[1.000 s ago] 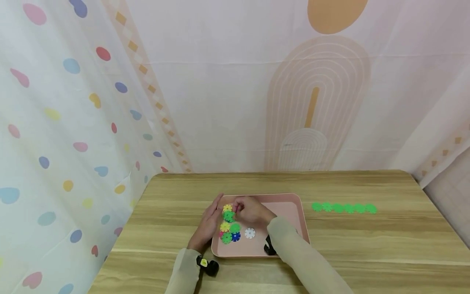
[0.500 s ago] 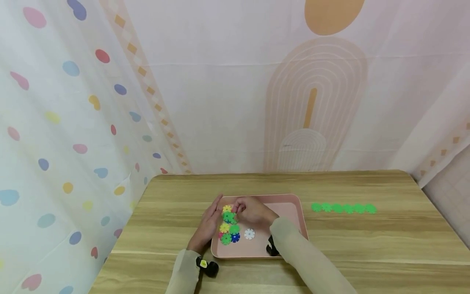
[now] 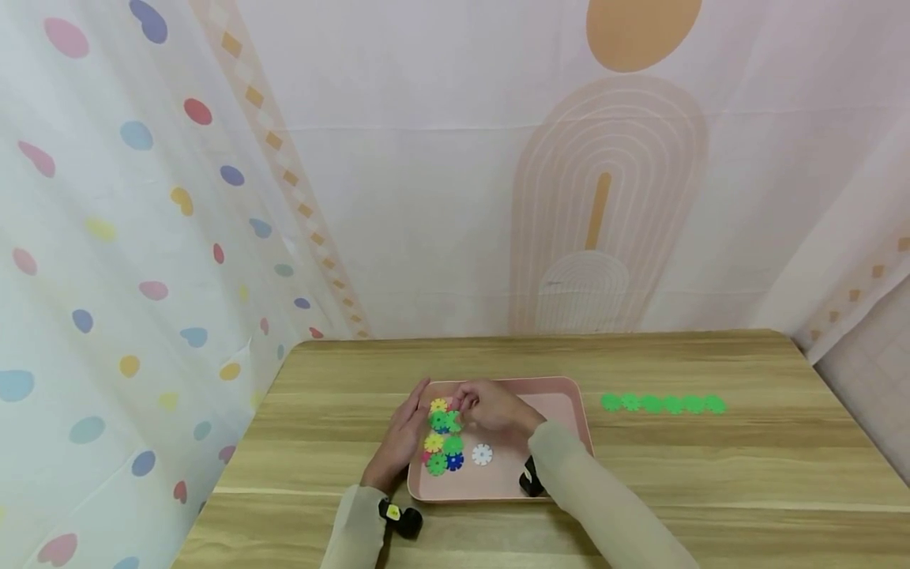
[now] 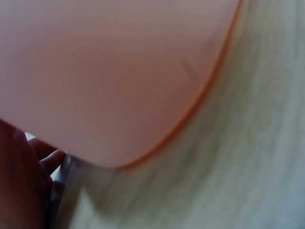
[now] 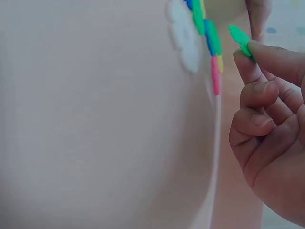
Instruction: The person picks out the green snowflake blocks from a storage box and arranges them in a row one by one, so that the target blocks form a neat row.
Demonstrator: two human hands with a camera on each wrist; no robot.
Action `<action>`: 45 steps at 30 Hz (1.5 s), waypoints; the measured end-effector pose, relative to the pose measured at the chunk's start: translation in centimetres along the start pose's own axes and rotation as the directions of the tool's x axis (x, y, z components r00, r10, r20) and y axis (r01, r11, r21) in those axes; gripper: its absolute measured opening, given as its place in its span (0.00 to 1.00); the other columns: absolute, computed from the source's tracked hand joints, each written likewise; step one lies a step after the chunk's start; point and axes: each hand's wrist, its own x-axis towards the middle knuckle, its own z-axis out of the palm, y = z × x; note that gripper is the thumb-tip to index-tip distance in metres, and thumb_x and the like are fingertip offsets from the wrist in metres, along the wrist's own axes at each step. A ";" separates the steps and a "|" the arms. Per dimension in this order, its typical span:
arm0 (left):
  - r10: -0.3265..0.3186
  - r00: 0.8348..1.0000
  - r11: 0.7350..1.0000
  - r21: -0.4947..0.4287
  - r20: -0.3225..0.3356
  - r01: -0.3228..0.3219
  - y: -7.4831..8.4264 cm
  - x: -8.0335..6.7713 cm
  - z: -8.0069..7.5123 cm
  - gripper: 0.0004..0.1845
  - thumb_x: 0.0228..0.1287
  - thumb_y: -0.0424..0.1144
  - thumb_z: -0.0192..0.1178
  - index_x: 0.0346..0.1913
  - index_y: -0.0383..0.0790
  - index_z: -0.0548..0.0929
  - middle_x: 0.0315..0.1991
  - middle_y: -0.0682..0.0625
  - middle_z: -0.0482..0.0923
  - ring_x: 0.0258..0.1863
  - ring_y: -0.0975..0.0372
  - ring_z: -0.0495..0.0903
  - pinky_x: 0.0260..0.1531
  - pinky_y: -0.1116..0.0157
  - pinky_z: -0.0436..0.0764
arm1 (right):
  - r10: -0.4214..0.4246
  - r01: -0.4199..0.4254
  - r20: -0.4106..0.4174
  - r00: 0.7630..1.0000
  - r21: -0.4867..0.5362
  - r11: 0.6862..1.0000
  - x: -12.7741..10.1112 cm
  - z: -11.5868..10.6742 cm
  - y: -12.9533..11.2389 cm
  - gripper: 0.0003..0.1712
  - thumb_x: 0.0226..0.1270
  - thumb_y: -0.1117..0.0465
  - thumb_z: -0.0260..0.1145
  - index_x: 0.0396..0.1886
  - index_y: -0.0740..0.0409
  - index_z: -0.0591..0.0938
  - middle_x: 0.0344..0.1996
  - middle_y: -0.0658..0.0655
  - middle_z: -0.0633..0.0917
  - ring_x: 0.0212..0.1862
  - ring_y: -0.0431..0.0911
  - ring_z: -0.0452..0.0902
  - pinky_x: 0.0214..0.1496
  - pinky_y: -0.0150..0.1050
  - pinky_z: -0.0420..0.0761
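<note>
Right hand [image 3: 490, 408] pinches a green disc [image 5: 240, 40] at its fingertips, just right of the disc cluster [image 3: 442, 438] — left hand [image 3: 402, 437] flat against the pink tray [image 3: 562, 395] wall, fingers straight.

Wooden table [image 3: 711, 474] against patterned fabric walls.
A row of green discs [image 3: 663, 404] lies in a line on the table's right half, well apart from the pink tray. A white curtain [image 3: 128, 261] with coloured dots hangs on the left; a backdrop [image 3: 611, 197] with tan arches hangs behind.
</note>
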 end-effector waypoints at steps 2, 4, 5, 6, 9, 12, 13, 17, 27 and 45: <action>-0.001 1.000 1.000 0.007 -0.002 0.001 0.0 0.0 0.0 0.28 0.81 0.44 0.37 0.79 0.50 0.52 0.79 0.45 0.50 0.78 0.47 0.46 0.74 0.40 0.45 | -0.006 0.006 -0.002 1.000 -0.011 1.000 -0.1 -0.1 -0.1 0.09 0.65 0.74 0.60 0.37 0.57 0.82 0.33 0.51 0.83 0.35 0.41 0.76 0.42 0.34 0.78; 0.000 1.000 1.000 0.017 -0.004 0.000 -0.1 0.0 0.0 0.28 0.81 0.44 0.37 0.79 0.50 0.52 0.79 0.45 0.50 0.78 0.46 0.46 0.73 0.40 0.45 | -0.017 0.017 -0.003 1.000 -0.017 1.000 -0.2 -0.3 -0.3 0.09 0.66 0.73 0.61 0.37 0.57 0.82 0.33 0.50 0.84 0.36 0.41 0.76 0.44 0.34 0.79; -0.001 1.000 1.000 0.022 -0.005 0.001 -0.1 0.0 0.0 0.28 0.81 0.44 0.37 0.79 0.51 0.52 0.79 0.45 0.50 0.78 0.46 0.47 0.73 0.40 0.45 | -0.022 0.022 -0.006 1.000 -0.014 1.000 -0.3 -0.4 -0.4 0.08 0.66 0.73 0.61 0.37 0.57 0.83 0.33 0.50 0.84 0.36 0.41 0.77 0.44 0.34 0.79; -0.002 1.000 1.000 0.027 -0.006 0.002 -0.1 0.0 0.0 0.28 0.81 0.45 0.37 0.79 0.51 0.52 0.79 0.45 0.50 0.78 0.46 0.47 0.73 0.40 0.45 | -0.032 0.032 -0.007 0.999 -0.010 0.999 -0.3 -0.6 -0.5 0.07 0.66 0.72 0.63 0.37 0.58 0.83 0.32 0.50 0.84 0.36 0.41 0.77 0.44 0.34 0.79; -0.014 1.000 0.999 0.029 -0.005 0.014 -0.2 0.0 0.0 0.28 0.81 0.46 0.36 0.80 0.52 0.52 0.79 0.45 0.50 0.78 0.45 0.46 0.73 0.39 0.45 | -0.058 0.058 -0.017 0.998 0.000 0.998 -0.6 -0.9 -0.7 0.04 0.66 0.70 0.66 0.36 0.58 0.84 0.31 0.50 0.84 0.35 0.40 0.77 0.41 0.33 0.79; -0.028 1.000 0.999 0.028 -0.005 0.028 -0.2 0.0 0.0 0.28 0.81 0.47 0.37 0.80 0.53 0.52 0.79 0.45 0.50 0.78 0.45 0.46 0.73 0.37 0.44 | -0.085 0.085 -0.031 0.996 -0.014 0.996 -0.9 -1.3 -0.7 0.02 0.65 0.67 0.69 0.36 0.58 0.84 0.30 0.49 0.84 0.35 0.39 0.77 0.39 0.33 0.78; -0.029 1.000 0.999 0.026 -0.004 0.030 -0.2 0.0 0.0 0.28 0.81 0.48 0.37 0.80 0.54 0.52 0.79 0.45 0.49 0.78 0.45 0.46 0.72 0.37 0.44 | -0.086 0.085 -0.036 0.996 -0.022 0.996 -1.1 -1.5 -0.8 0.02 0.65 0.66 0.69 0.37 0.57 0.84 0.30 0.49 0.84 0.35 0.39 0.77 0.39 0.33 0.78; -0.030 1.000 0.999 0.021 -0.002 0.030 -0.2 -0.1 0.1 0.28 0.81 0.48 0.37 0.79 0.54 0.52 0.79 0.46 0.49 0.78 0.45 0.45 0.73 0.37 0.43 | -0.085 0.083 -0.055 0.995 -0.040 0.996 -1.9 -2.2 -1.1 0.03 0.65 0.65 0.69 0.38 0.57 0.84 0.32 0.48 0.84 0.36 0.39 0.78 0.42 0.34 0.78; -0.025 1.000 1.000 -0.004 0.010 0.025 0.0 -0.1 0.0 0.28 0.81 0.45 0.37 0.80 0.54 0.51 0.80 0.48 0.48 0.79 0.48 0.43 0.74 0.40 0.42 | -0.080 0.078 -0.099 0.992 -0.021 0.997 -3.8 -4.4 -1.3 0.05 0.67 0.70 0.64 0.39 0.58 0.84 0.32 0.51 0.84 0.37 0.42 0.77 0.42 0.35 0.78; -0.029 0.999 0.999 -0.015 0.014 0.030 -0.1 -0.1 0.0 0.28 0.81 0.44 0.37 0.80 0.55 0.51 0.80 0.51 0.49 0.79 0.51 0.44 0.75 0.42 0.43 | -0.038 0.042 -0.172 0.984 0.019 0.999 -8.2 -8.6 0.2 0.05 0.68 0.63 0.65 0.41 0.58 0.83 0.33 0.54 0.82 0.32 0.51 0.74 0.28 0.31 0.74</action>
